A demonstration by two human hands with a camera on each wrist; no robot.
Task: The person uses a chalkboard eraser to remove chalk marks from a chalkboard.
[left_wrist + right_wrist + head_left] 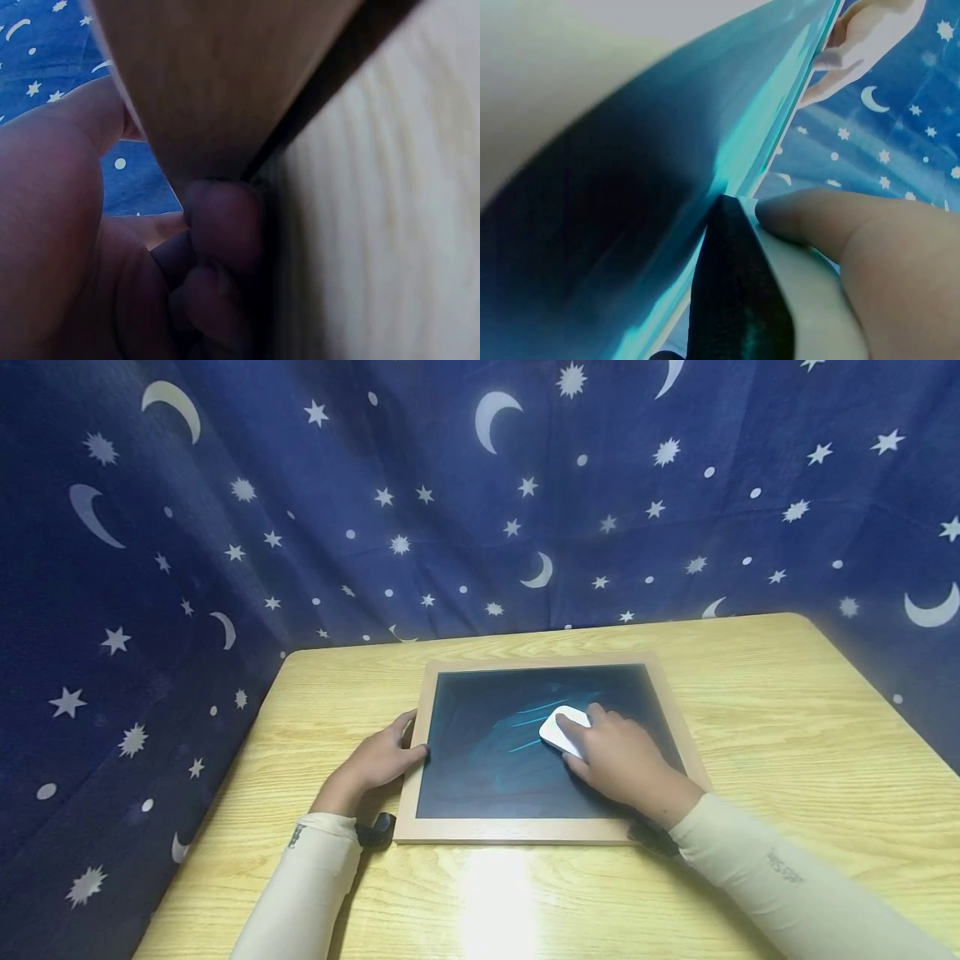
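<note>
Firstly, board: dark face, pale wooden frame, laid on the bench with a starry cloth beyond its far side; wider than deep, long axis running left to right.

Item, eraser: white back, dark underside in the right wrist view; set against the board's face, right of its middle. Long axis looks roughly crosswise to the board, a little skewed; its right portion is hidden by fingers.

Item, right grip: clasping the eraser, one finger laid upon its back; wrist over the board's near right corner.

Item, strokes: three, blue, near the board's middle, slanting toward its far right corner; a faint smear about them.

Item, left grip: at the board's left side, thumb upon the frame, fingers bent against the edge, holding it.

Relation of note, as judged from where I stand: the strokes lie immediately left of the eraser on the board, the nearest one running to its edge. Right grip is much the nearer; a stretch of dark board separates left grip from them.
</note>
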